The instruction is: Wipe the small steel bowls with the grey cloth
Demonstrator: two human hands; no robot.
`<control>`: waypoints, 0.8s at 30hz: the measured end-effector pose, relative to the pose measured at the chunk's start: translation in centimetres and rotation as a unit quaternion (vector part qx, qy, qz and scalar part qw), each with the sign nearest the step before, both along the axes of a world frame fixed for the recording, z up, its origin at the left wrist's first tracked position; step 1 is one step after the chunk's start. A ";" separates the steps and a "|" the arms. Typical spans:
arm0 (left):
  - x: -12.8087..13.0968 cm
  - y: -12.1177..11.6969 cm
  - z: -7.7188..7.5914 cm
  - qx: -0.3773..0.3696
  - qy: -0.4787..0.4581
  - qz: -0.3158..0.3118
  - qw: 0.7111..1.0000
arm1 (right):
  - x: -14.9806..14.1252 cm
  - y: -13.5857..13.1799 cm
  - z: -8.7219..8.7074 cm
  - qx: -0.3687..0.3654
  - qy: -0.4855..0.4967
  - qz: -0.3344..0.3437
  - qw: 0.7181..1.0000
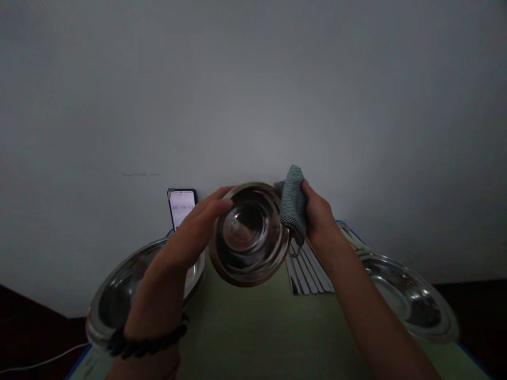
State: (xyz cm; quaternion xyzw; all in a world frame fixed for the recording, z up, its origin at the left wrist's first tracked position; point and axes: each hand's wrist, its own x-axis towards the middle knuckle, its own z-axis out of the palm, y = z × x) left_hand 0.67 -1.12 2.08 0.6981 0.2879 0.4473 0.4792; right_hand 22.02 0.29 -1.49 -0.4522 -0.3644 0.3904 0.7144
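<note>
Wall: plain grey, dim light, fills the far side.
Left hand: grip closed on left rim of steel bowl; thumb laps over the edge, other fingers mostly out of sight.
Right hand: grip closed on bunched grey-green cloth at the bowl's right rim. Cloth overlaps rim from this angle; whether it presses on the metal, cannot tell.
Steel bowl: centre, held up over the greenish tabletop, hollow apparently turned to the wearer.
Step in hand: reads as wiping the bowl, right side of the rim by the look of it.
Next move: would call for a firm left grip and a slight turn of the bowl, to offer fresh metal to the cloth.
Flat utensils: row side by side on the tabletop, right of the bowl, partly hidden by cloth and right arm; exact kind unclear.
Left basin: metal, near left, partly behind left arm.
Right basin: metal, right edge of tabletop.
Phone: far left, upright near the wall, screen lit with digits.
In the way: basins and utensils probably limit room for setting down; centre-near looks easiest.
</note>
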 end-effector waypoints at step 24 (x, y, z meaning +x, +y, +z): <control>0.5 -1.8 1.1 0.059 0.124 -0.016 0.990 | -1.5 -3.0 0.3 0.199 -0.602 -0.033 0.772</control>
